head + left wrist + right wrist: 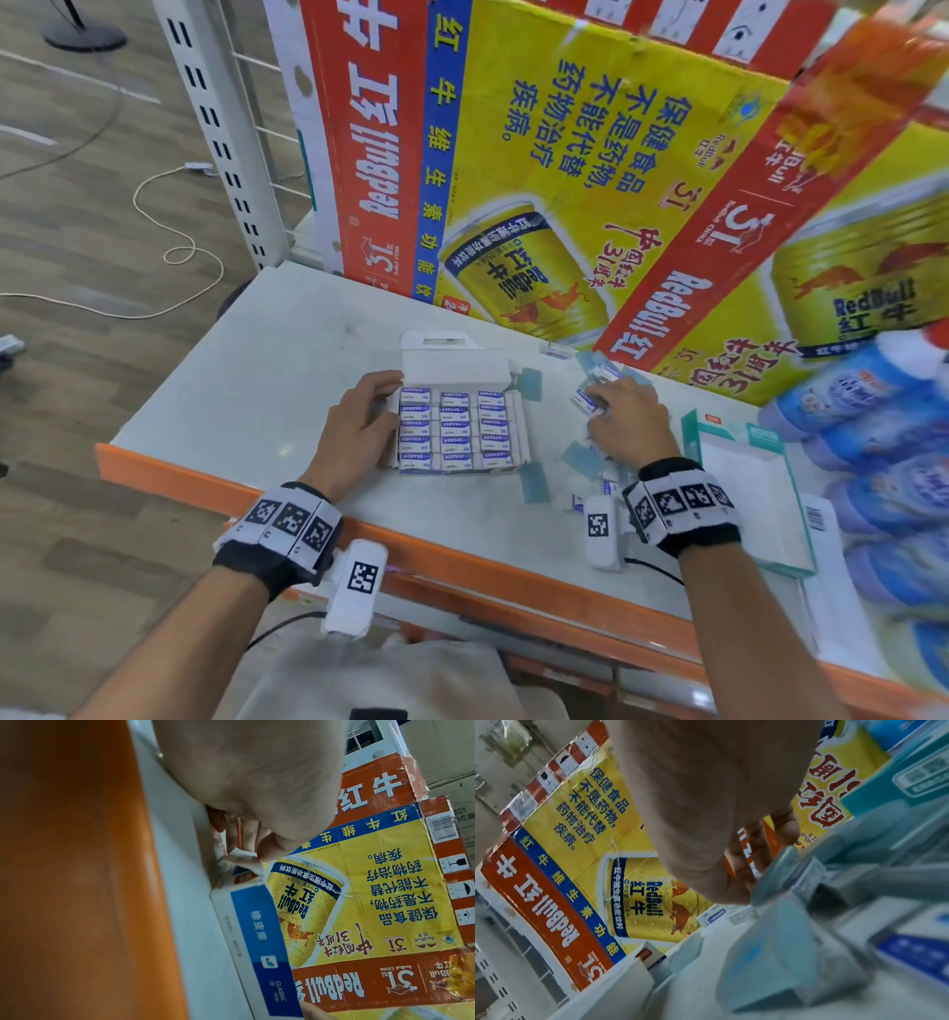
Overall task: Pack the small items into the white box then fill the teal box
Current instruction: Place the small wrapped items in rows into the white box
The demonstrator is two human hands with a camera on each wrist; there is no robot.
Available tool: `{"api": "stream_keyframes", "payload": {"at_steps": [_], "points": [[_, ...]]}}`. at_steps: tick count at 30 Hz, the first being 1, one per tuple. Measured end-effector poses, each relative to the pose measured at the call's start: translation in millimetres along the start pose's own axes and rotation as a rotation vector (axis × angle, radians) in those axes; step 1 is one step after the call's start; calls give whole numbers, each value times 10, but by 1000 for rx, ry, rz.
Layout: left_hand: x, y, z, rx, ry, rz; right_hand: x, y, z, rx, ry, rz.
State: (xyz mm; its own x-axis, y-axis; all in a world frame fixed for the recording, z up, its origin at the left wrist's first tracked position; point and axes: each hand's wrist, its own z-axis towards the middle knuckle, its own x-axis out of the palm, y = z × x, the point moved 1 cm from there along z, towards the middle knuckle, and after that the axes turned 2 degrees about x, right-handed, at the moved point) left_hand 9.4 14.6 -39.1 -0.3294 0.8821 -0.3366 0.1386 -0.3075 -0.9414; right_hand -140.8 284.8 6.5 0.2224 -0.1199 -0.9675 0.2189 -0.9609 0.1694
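**On the tabletop: one hand steadies, one hand gathers**

On the pale tabletop [287,360] we brace the white box [457,360] with our left hand [359,431], fingers curled against its left wall, we judge so it stays put while more go in. Its lid stands open at the back, and erasers [454,429] fill it in three tidy columns, labels up; the right-hand edge looks less full.

Our right hand [629,421] is down in the loose pile just right of the box, fingers pinching one eraser [585,401]; the right wrist view is too blurred to confirm the grip. Scattered teal pieces [531,383] lie around it.

Farther right, near the tabletop's edge, the teal box [690,437] lies flat, waiting its turn, beside blue bottles [873,411]. Red Bull cartons [539,154] wall off the back.
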Motion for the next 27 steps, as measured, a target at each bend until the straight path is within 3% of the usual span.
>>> {"api": "stream_keyframes", "payload": {"at_steps": [11,17,21,27], "points": [[8,15,-16,5,-17,48,137,174,84,50,-38,-27],[5,-3,-11,16,-11,72,107,401,16,-204,-31,300],[1,-1,-16,14,-7,67,134,618,-73,-370,-17,351],[0,-15,-23,26,-12,56,147,908,-114,-488,14,288]]}}
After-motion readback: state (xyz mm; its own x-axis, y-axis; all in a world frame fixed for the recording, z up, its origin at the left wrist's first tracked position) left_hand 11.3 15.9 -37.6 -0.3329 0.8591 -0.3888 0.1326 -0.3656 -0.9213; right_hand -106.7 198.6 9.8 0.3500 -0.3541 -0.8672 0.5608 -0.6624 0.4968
